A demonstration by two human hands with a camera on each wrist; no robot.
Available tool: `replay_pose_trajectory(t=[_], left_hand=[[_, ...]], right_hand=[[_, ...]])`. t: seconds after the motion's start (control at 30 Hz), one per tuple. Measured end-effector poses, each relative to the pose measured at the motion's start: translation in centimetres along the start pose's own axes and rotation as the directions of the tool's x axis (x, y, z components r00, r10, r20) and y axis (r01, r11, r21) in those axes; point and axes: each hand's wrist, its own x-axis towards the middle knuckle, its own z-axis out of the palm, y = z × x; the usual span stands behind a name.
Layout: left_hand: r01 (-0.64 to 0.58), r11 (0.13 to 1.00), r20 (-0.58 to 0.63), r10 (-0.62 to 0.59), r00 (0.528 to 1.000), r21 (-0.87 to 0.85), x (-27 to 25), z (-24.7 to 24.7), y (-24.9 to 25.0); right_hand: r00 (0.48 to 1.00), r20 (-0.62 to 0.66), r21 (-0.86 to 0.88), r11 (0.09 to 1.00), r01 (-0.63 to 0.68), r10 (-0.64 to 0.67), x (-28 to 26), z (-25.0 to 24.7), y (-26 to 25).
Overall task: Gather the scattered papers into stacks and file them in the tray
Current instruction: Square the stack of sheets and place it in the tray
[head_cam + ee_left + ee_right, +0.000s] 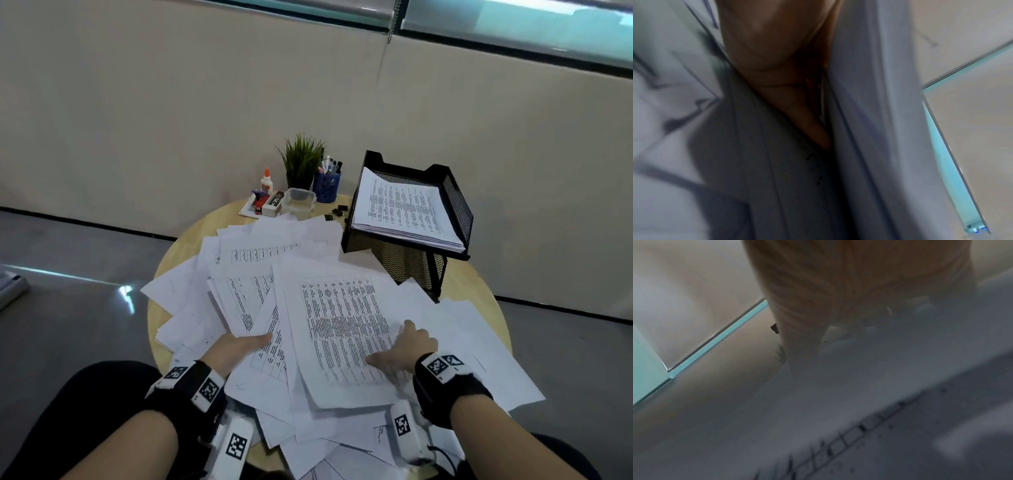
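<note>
A big messy pile of white printed papers (308, 308) covers the round light wooden table (479, 294). The left hand (236, 347) holds some sheets at their edge, thumb on top and fingers (813, 128) underneath, while the right hand (407, 347) presses flat on the top sheet. The black mesh paper tray (455, 205) stands at the back right, with a neat stack inside.

Loose papers (329, 308) cover the round table (479, 291) in front of me. Tray (455, 205) at far right, paper stack (404, 209) in it. Pen cup (327, 186), plant (301, 161), glue bottle (266, 181) behind the papers, left of tray
</note>
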Motion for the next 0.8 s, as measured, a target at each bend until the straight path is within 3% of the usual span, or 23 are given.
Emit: replay_pose_trajectory(t=[0.13, 0.27, 0.4, 0.53, 0.63, 0.73, 0.8], left_hand=[[-0.012, 0.998, 0.071, 0.016, 0.997, -0.061, -0.5, 0.9, 0.3], [-0.041, 0.994, 0.102, 0.051, 0.993, -0.099, -1.2, 1.6, 0.2], [-0.071, 0.990, 0.144, 0.089, 0.986, -0.122, -1.9, 2.4, 0.3], [-0.044, 0.995, -0.005, 0.044, 0.999, -0.089, -0.4, 1.4, -0.2], [0.014, 0.998, -0.119, -0.022, 0.993, -0.067, 0.7, -0.3, 0.0], [0.085, 0.995, -0.288, -0.068, 0.955, 0.049, 1.5, -1.6, 0.0], [0.116, 0.990, -0.312, -0.085, 0.946, 0.082, 1.8, -1.8, -0.3]], right_hand=[[0.991, 0.117, -0.052, 0.996, 0.068, -0.061, -1.0, 0.0, 0.0], [0.980, 0.131, -0.130, 0.977, 0.167, -0.150, -2.1, 0.6, 0.3], [0.974, 0.103, 0.004, 0.980, 0.201, -0.200, -2.6, 1.0, 0.8], [0.982, 0.065, 0.215, 0.963, 0.162, -0.180, -2.6, 0.5, 1.4], [0.982, 0.089, 0.236, 0.961, 0.141, -0.166, -2.8, 0.0, 1.5], [0.976, 0.138, 0.224, 0.965, 0.137, -0.171, -3.2, 0.1, 1.3], [0.976, 0.137, 0.280, 0.952, 0.126, -0.169, -3.3, 0.4, 1.1]])
